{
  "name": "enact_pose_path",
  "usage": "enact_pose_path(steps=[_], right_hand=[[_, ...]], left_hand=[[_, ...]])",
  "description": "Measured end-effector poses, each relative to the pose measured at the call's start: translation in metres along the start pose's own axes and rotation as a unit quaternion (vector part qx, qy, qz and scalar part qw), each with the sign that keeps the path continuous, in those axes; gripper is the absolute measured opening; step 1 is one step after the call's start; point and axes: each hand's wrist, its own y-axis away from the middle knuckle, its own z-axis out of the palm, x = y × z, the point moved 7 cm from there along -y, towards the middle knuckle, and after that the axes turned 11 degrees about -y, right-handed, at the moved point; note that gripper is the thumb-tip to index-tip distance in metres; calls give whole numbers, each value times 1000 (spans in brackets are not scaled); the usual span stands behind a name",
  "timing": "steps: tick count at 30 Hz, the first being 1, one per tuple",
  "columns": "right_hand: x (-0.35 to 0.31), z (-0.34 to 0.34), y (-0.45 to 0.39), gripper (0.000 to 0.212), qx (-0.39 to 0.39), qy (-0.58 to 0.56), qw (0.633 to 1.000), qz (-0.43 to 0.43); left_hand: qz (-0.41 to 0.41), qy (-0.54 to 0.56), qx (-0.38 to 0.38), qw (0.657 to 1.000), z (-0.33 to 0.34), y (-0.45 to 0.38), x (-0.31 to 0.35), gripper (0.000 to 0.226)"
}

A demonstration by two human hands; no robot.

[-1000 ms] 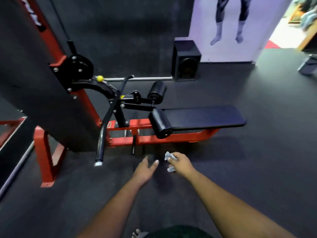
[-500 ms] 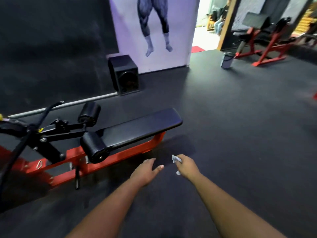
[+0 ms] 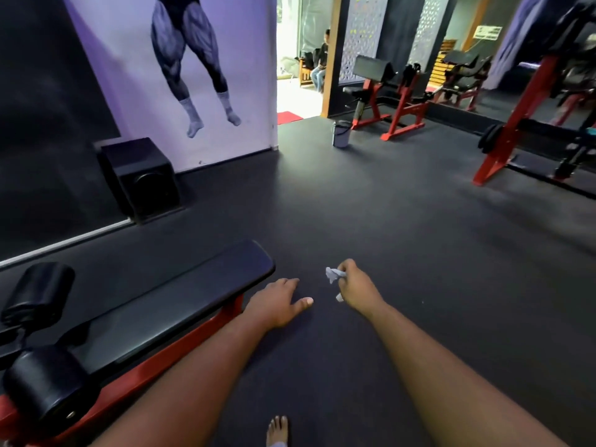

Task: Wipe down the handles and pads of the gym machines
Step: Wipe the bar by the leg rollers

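Nearest to you, a bare foot [image 3: 277,429] stands on the dark, grainy rubber floor [image 3: 371,221]. Your two forearms reach forward over it. Your left hand [image 3: 277,304] is loose, fingers nearly straight, and it holds nothing; it hangs just beside the end of the bench pad [image 3: 167,298]. Your right hand [image 3: 356,290] is closed around a small crumpled cloth [image 3: 332,275], pale grey, with one end sticking out above the fingers and a bit showing under the hand.

The cloth is light and soft, I think, so it will fold to any shape. It is better to open it flat under your palm than to wipe with a tight ball.

The bench pad is long, flat and smooth, with a slight shine, probably vinyl over foam, on a red steel frame [image 3: 167,359]. It should give a little under pressure and let the cloth slide easily. At its left end are two black roller pads [image 3: 42,385], round and cushioned; for these, wrap the cloth around the curve.

Farther away, a black speaker box [image 3: 142,179] stands at the wall. A small grey bucket [image 3: 341,133] stands on the floor, and behind it are more red machines [image 3: 387,101] with black pads.
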Motion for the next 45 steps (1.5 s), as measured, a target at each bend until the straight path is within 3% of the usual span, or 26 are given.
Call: enact_pose_path(steps=[6,10,19,27,35,45], right_hand=[[11,-24,-98,15,63,-73,994,43],[5,-32,-155,9,67,4,997,31],[22,-32,-291,13,3,160,987,8],[37,-66,-439,11,-43,194,978,-58],[25,-79,-565,12,-147,240,955,-96],[-29,-38,-755,17,-180,302,923,-154]], left_hand=[[19,9,-8,1000,-16,-102,-16,81],[18,-12,-28,999,-29,-162,-30,81],[-4,-26,-60,998,-40,-288,-38,80],[-85,-11,-55,995,-64,-410,-34,79],[-138,23,-63,988,-80,-506,-31,80],[-168,43,-64,983,-106,-668,-122,80]])
